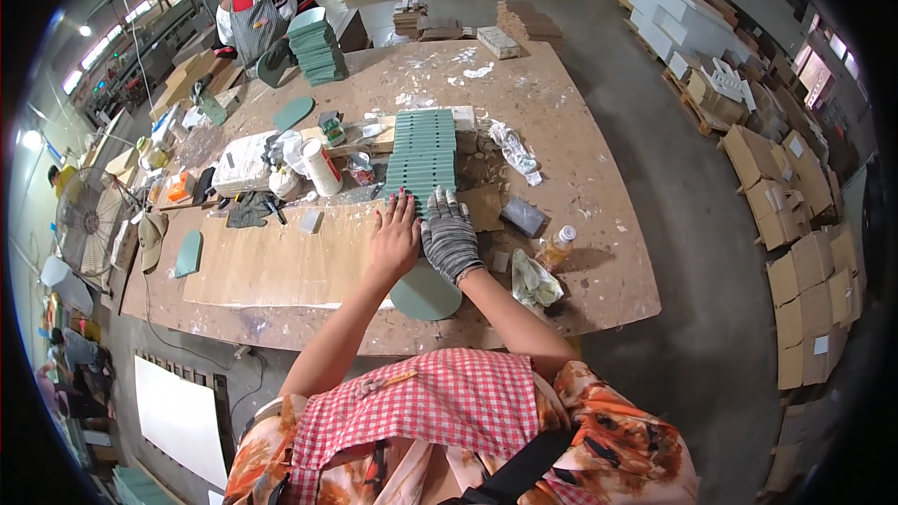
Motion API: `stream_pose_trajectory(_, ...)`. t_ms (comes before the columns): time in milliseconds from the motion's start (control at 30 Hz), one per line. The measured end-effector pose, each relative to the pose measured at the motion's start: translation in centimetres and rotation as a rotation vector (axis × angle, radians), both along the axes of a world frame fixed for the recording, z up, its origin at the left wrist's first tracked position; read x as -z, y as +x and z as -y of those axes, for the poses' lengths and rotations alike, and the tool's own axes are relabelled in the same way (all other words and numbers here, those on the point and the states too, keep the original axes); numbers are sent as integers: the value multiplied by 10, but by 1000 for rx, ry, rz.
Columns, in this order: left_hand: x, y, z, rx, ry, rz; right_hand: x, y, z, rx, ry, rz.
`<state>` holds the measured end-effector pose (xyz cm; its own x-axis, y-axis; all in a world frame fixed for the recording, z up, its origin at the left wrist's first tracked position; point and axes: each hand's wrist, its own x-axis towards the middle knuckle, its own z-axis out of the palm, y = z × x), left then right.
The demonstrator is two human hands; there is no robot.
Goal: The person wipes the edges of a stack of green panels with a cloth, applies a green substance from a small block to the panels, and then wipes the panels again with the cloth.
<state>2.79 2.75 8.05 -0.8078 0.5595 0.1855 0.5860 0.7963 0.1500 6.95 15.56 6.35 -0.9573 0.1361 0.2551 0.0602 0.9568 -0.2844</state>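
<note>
A row of green panels, packed tightly together with small dark marks along them, runs away from me across the table. My bare left hand lies with fingers stretched forward against the near end of that row. Beside it, my right hand wears a grey striped glove and rests flat, fingertips on the same end. Neither hand is closed round anything. Below my wrists lies a green board with a rounded end, partly covered by my hands.
Near my right hand are a dark block, a bottle of amber liquid and a crumpled cloth. Leftward are a white roll and dark gloves. A co-worker stands by a green stack at far left.
</note>
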Motion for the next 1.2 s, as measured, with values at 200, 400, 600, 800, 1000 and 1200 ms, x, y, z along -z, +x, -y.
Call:
stream_pose_trajectory(200, -6, 2, 1, 29, 108, 52, -2, 0, -2, -7, -45, -21)
stream_pose_trajectory(400, -8, 4, 0, 41, 67, 39, -5, 4, -3, 1, -84, -8)
stream_pose_trajectory(600, 4, 2, -3, 73, -31, -51, -3, 11, -9, 3, -86, -26)
stream_pose_trajectory(800, 9, -1, -12, 125, 53, -48, -1, 16, -16, 13, -72, -4)
stream_pose_trajectory(1000, 9, -3, -11, 128, 104, -27, 8, 12, -21, 1, -79, -19)
stream_pose_trajectory(1200, 8, -4, -9, 134, 138, -23, 11, 10, -21, -5, -78, -38)
